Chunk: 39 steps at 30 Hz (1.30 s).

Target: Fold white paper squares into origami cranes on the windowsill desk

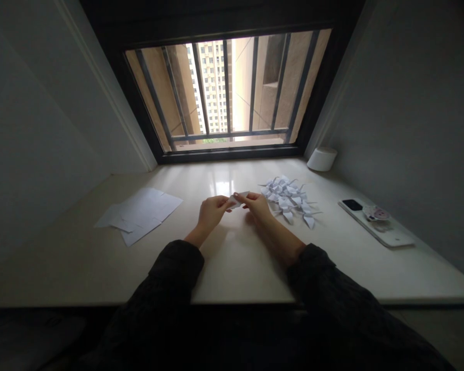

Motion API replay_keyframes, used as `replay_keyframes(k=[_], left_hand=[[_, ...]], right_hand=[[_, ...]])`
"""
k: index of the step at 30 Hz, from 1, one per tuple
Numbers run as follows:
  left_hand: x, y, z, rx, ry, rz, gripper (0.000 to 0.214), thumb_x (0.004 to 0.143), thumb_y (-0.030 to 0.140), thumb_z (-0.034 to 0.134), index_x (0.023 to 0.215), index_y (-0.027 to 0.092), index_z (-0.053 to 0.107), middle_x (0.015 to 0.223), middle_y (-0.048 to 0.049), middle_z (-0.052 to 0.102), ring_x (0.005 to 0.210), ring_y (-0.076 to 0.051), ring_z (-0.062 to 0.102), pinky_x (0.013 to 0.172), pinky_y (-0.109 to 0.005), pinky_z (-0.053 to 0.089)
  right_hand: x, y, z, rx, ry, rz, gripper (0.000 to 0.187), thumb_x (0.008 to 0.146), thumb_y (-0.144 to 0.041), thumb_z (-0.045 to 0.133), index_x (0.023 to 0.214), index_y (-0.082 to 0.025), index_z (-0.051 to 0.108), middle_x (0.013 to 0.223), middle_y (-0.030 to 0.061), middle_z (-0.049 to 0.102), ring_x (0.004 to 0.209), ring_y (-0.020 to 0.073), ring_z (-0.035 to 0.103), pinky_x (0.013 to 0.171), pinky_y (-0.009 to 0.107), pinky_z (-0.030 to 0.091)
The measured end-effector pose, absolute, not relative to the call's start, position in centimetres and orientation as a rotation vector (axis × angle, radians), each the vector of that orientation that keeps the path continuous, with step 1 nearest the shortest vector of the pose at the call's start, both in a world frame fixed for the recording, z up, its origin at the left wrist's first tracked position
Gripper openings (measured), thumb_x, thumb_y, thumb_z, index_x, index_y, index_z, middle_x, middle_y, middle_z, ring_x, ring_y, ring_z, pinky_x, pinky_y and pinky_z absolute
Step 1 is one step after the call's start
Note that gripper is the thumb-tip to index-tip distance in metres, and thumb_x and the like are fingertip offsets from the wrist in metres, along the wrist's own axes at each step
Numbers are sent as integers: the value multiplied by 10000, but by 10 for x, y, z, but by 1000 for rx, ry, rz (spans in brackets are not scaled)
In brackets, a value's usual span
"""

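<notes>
A small folded piece of white paper (237, 200) is held up between both hands, above the middle of the pale sill. My left hand (213, 210) pinches its left end, and my right hand (258, 205) grips the right end between thumb and fingers. The fingers cover part of the paper, so its exact folded shape cannot be made out. Just right of my right hand lies a heap of folded white paper cranes (288, 197). To the left, several sheets of white paper (149, 208) lie loosely overlapped.
A white phone (390, 234) with a grip on its back lies at the right. A white cup-like object (321, 159) stands in the back right corner by the wall. Behind the sill (232, 273) is a dark-framed window (232, 153) with bars outside.
</notes>
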<state>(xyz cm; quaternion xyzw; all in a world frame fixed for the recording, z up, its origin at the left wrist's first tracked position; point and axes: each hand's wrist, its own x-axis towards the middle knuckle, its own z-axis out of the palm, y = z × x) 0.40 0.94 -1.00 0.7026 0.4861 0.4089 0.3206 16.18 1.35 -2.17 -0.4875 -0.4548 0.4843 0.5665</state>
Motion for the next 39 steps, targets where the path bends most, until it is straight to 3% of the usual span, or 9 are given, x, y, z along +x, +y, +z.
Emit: replay_keyframes(k=[5, 11, 25, 34, 39], left_hand=[[2, 14, -11, 1777, 1231, 1050, 274, 699, 451, 698, 792, 197, 740, 720, -42, 726, 671, -200, 688, 630, -275, 516], [4, 15, -12, 1621, 1120, 1033, 326, 683, 447, 718, 842, 164, 741, 784, -77, 730, 687, -196, 681, 668, -301, 527], [5, 11, -5, 1207, 1086, 948, 465, 543, 419, 824, 886, 118, 734, 762, -100, 728, 755, -198, 683, 773, -341, 529], [5, 12, -6, 1238, 1082, 1011, 463, 557, 439, 812, 877, 115, 731, 742, -98, 725, 729, -199, 684, 770, -350, 531], [5, 12, -6, 1233, 1080, 1107, 471, 571, 459, 798, 878, 110, 727, 830, -107, 728, 767, -201, 686, 819, -361, 525]], right_hand=[[164, 16, -20, -1152, -1069, 1074, 445, 606, -614, 670, 572, -171, 695, 547, 19, 611, 550, 123, 501, 559, 270, 392], [167, 18, -20, -1154, -1139, 986, 530, 659, -679, 581, 681, -176, 745, 585, 27, 635, 575, 138, 523, 554, 270, 403], [176, 21, -21, -1190, -1045, 913, 494, 651, -641, 623, 686, -164, 747, 567, 16, 612, 571, 126, 498, 542, 253, 387], [176, 20, -17, -1147, -1063, 963, 532, 692, -670, 560, 764, -184, 764, 617, 39, 643, 599, 136, 524, 540, 253, 399], [166, 18, -19, -1141, -1085, 911, 550, 680, -680, 566, 757, -172, 762, 569, 27, 611, 553, 126, 496, 540, 262, 407]])
